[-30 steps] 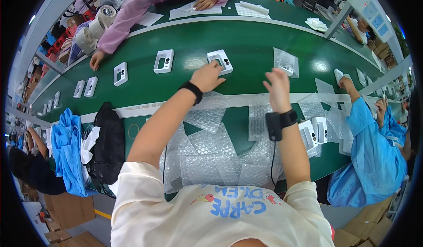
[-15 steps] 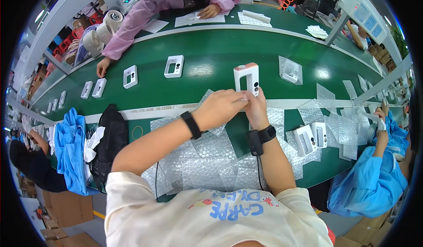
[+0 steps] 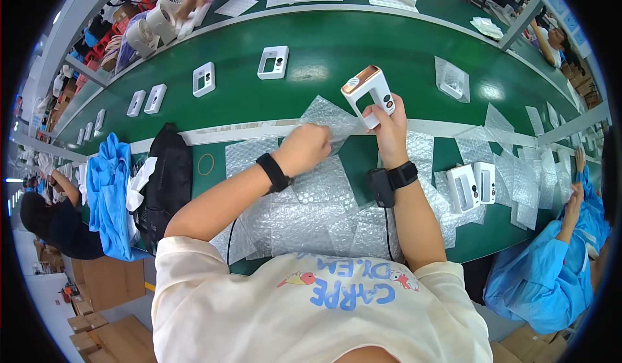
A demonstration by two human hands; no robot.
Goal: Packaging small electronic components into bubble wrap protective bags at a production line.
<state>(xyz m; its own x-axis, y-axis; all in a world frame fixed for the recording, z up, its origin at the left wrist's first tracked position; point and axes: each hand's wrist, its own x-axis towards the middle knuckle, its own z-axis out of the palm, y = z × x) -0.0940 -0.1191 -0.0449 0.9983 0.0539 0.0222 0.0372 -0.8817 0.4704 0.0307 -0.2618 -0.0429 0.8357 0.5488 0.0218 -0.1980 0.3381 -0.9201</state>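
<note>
My right hand (image 3: pixel 391 130) is closed round the lower end of a white frame-shaped device (image 3: pixel 383 99), which has a rectangular opening, a coppery top face, a round white knob and dark round spots on its side. The device is held tilted above the near edge of the green belt. My left hand (image 3: pixel 304 149) is curled, apart from the device, over clear bubble-wrap bags. Its fingertips are hidden, so what it pinches does not show. One bubble-wrap bag (image 3: pixel 329 118) sticks out beyond its knuckles, across the pale rail. More bags (image 3: pixel 304 214) lie spread beneath my forearms.
Several similar white devices (image 3: pixel 273 62) stand along the belt (image 3: pixel 227 110). A bagged one (image 3: pixel 451 81) lies at right. Two devices (image 3: pixel 462 189) rest on bubble wrap. A black bag (image 3: pixel 166 194) and blue cloth (image 3: pixel 109 194) sit left. Co-workers (image 3: pixel 538 266) are right and across.
My left hand has moved away from the device, down and left to the bubble-wrap bags. My right hand has tilted the device, showing its top face. My view has dipped downward.
</note>
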